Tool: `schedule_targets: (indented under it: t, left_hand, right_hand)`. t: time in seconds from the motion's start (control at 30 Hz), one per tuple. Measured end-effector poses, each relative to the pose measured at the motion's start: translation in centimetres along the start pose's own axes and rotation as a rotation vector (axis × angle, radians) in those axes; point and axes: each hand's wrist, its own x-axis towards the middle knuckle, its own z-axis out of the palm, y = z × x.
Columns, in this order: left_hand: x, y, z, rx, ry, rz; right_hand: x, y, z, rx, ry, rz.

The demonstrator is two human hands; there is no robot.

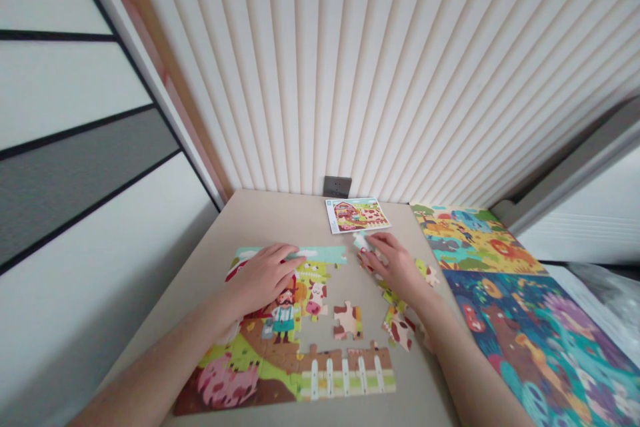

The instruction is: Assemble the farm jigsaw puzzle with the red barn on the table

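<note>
A partly joined farm jigsaw puzzle lies on the table, with a farmer, a pink pig, a cow's head and a white fence. Across its upper left part rests my left hand, fingers stretched out flat and holding nothing. To the right of the puzzle's top edge, my right hand pinches a pale blue and white puzzle piece. Under and beside that hand lie several loose pieces, partly covered by it. A brown and cream puzzle piece sits apart in the gap right of the cow's head.
A farm picture card lies at the table's back, below a dark wall socket. On the right are a yellow animal puzzle and a dark blue forest puzzle. A pleated blind rises behind the table.
</note>
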Motion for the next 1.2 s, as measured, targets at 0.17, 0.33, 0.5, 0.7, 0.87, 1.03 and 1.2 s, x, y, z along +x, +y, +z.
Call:
schedule_targets:
  t: [0.17, 0.33, 0.5, 0.7, 0.87, 1.03, 1.2]
  left_hand:
    - [0.0, 0.2, -0.2, 0.027, -0.020, -0.004]
    - [0.1, 0.2, -0.2, 0.032, 0.003, 0.009]
    - [0.1, 0.1, 0.1, 0.030, -0.009, 0.003]
    - [0.0, 0.2, 0.0, 0.020, 0.010, 0.005]
    - [0.1, 0.3, -0.1, 0.016, -0.004, -0.003]
    - [0.0, 0.1, 0.0, 0.004, -0.001, -0.002]
    - [0.0, 0.1, -0.1, -0.009, 0.010, -0.008]
  right_hand:
    - [-0.7, -1.2, 0.5, 0.051, -0.194, -0.190]
    - [-0.7, 2.0, 0.0, -0.114, -0.129, -0.113]
    - [-0.3, 1.3, 0.6, -0.097, -0.155, -0.204]
    - [-0.1, 1.2, 0.6, 0.002, -0.134, -0.216]
    - [-0.2, 1.3, 0.9, 0.052, -0.131, -0.229]
    - [-0.1, 0.2, 1.1, -0.034, -0.163, -0.242]
    - [0.2, -1.2, 0.7, -0.138, -0.113, -0.243]
